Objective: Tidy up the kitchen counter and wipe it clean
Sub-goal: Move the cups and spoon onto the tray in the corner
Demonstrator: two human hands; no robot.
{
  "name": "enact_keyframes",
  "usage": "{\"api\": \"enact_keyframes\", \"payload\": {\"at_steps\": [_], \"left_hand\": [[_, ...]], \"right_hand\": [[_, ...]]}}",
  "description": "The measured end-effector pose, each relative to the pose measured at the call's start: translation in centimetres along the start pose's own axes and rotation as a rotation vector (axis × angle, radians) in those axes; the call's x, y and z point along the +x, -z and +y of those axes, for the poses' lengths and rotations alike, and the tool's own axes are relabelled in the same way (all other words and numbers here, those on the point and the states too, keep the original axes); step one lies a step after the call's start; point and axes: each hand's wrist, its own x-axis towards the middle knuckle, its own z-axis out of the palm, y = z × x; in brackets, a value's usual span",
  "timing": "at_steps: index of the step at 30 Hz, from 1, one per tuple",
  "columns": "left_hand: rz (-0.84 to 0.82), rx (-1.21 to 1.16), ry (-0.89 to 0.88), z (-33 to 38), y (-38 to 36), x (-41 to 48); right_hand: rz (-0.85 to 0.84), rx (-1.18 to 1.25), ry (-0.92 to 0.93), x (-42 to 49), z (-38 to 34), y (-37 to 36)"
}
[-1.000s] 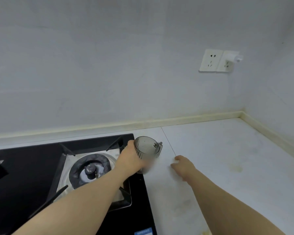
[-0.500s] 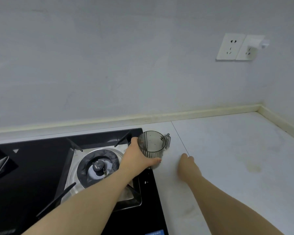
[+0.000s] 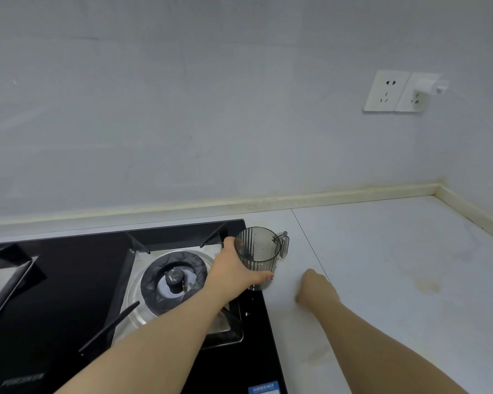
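Head view, status check: how much of the task is done? (obs. 1)

Little that I can log. The desk point(image 3: 396, 251) carries one loose item, a smoky ribbed plastic jug point(image 3: 258, 251), so tidying looks to be at its last piece here. Wiping, in my judgement, is not begun: a yellowish stain point(image 3: 426, 285) shows on the white surface well to the right of the jug, there are fainter marks nearer the front edge, and no cloth is in view. (obs. 2)

Jug position? (obs. 1)

Upright and empty as far as I can see through the wall. It is at the right edge of the black gas hob point(image 3: 69, 294), near the burner point(image 3: 177, 280). Its base lies about where the hob glass meets the desk. Whether it is resting or lifted, I cannot tell. The handle points right, away from the holding hand. (obs. 2)

Grip, left? (obs. 1)

The left hand point(image 3: 234, 273) wraps the jug's lower wall from the left, with the thumb across the near face and fingers round the far side. It is closed round the body; the handle is unused. (obs. 2)

Grip, right? (obs. 1)

The right hand point(image 3: 315, 287) is on the desk just right of the jug, apart from it. The fingers are bent down loosely with their tips at the surface, mostly hidden behind the back of the hand. Nothing is seen in it. (obs. 2)

What is left? (obs. 1)

My judgement: carry the jug off, fetch a cloth and wipe the desk, giving the stain extra passes. Wall sockets point(image 3: 386, 93) with a plug point(image 3: 430, 86) sit above the right stretch, so keep water low there. (obs. 2)
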Motion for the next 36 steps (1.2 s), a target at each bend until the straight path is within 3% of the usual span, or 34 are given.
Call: {"api": "enact_keyframes", "payload": {"at_steps": [9,16,19,22,28,32,36], "left_hand": [[-0.006,-0.025,-0.019,0.1,0.0,-0.1],[-0.016,-0.013,0.001,0.1,-0.1,-0.1],[-0.008,-0.024,0.016,0.4,0.0,-0.3],[0.04,-0.06,0.046,0.7,0.3,-0.4],[0.122,-0.097,0.004,2.4,3.4,-0.9],[0.228,-0.101,-0.015,2.7,8.0,-1.9],[0.351,-0.1,-0.008,1.0,13.9,-4.0]], "right_hand": [[-0.055,-0.002,0.022,0.6,0.0,0.2],[0.209,0.098,0.056,1.0,-0.8,1.8],[0.248,0.126,0.059,0.8,-1.0,2.1],[0.241,0.287,0.076,0.3,-1.1,2.6],[0.21,0.877,0.099,-1.7,-3.0,4.8],[0.16,0.97,0.181,-4.1,-6.9,5.9],[0.262,0.879,0.271,-7.0,-12.2,5.4]]}}
